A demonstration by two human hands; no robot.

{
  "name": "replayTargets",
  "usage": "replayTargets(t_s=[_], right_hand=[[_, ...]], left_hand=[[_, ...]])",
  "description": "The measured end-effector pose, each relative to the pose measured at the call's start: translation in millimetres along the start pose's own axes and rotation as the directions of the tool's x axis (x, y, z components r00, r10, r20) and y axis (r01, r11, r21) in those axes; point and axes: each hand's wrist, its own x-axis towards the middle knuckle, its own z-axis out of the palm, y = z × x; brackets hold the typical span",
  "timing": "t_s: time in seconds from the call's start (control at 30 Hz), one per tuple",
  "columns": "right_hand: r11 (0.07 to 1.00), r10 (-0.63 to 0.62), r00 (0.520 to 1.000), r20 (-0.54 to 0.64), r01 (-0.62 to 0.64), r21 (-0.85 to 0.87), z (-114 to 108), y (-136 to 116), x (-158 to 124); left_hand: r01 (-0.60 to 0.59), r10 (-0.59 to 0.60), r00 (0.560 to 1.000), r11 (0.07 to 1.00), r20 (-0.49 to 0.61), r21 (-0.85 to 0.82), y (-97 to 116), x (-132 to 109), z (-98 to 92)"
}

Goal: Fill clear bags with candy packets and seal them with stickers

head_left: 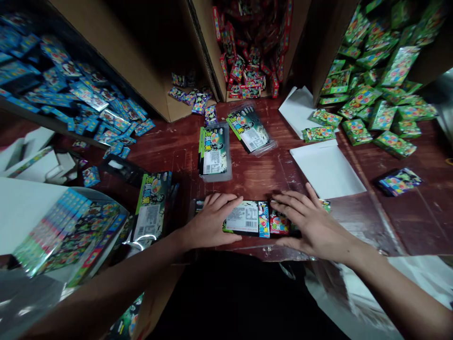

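Observation:
At the table's near edge my left hand straddles the left part of a flat black printed pack with a white barcode label, fingers along its far edge and thumb along its near edge. A small blue box stands at the pack's right end, with a small red box beside it. My right hand spans the right part of this row, its fingers over the red box and its thumb on the near side. A bit of green packaging shows past its fingers; the rest beneath the palm is hidden.
Printed packs in clear plastic lie ahead, more at left. Cardboard cartons at the back hold blue boxes, purple boxes, red boxes and green boxes. A white open carton and a purple box lie right.

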Motion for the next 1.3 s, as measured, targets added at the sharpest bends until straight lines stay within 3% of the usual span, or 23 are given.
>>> replayTargets(t_s=[0.13,0.23,0.37,0.53,0.7,0.93,1.03,1.2,1.3], right_hand=[[0.999,0.027,0.993,-0.112,-0.024,0.030,7.2,-16.2,15.5],[0.999,0.033,0.983,-0.179,-0.031,0.011,3.7,-17.8,14.3],[0.989,0.131,0.983,-0.129,-0.139,-0.056,-5.3,4.7,-7.6],[0.981,0.186,0.982,-0.041,-0.187,-0.050,-7.1,20.8,-19.4],[0.995,0.102,0.995,-0.005,-0.102,-0.001,-8.5,5.5,-8.2],[0.989,0.131,0.991,-0.022,-0.132,-0.066,13.6,-22.8,2.2],[0.988,0.123,0.992,-0.007,-0.123,-0.089,22.6,-26.2,10.6],[0.983,0.175,0.981,-0.089,-0.178,-0.032,26.8,-23.1,14.7],[0.995,0.103,0.994,-0.040,-0.103,0.000,31.3,-30.2,15.3]], left_hand=[[0.017,-0.016,0.992,1.000,-0.123,0.001,18.2,0.2,-7.2],[0.066,-0.060,0.983,0.998,-0.172,0.026,20.2,-1.3,-12.9],[0.102,-0.094,0.989,0.993,-0.117,0.061,4.1,-4.3,-10.0],[0.039,-0.039,0.999,0.998,-0.011,0.042,-6.2,2.3,-1.2],[0.037,-0.036,0.999,0.995,-0.003,0.087,-8.3,9.9,-5.2],[-0.016,0.013,0.999,0.997,0.036,0.075,-18.4,7.0,-8.6],[-0.030,0.026,0.998,0.998,0.060,0.064,-23.5,2.0,-12.4],[-0.035,0.030,0.994,0.998,0.104,0.046,-31.4,-10.0,-18.9],[-0.033,0.028,0.996,0.998,0.088,0.049,-30.5,-12.1,-18.2]])
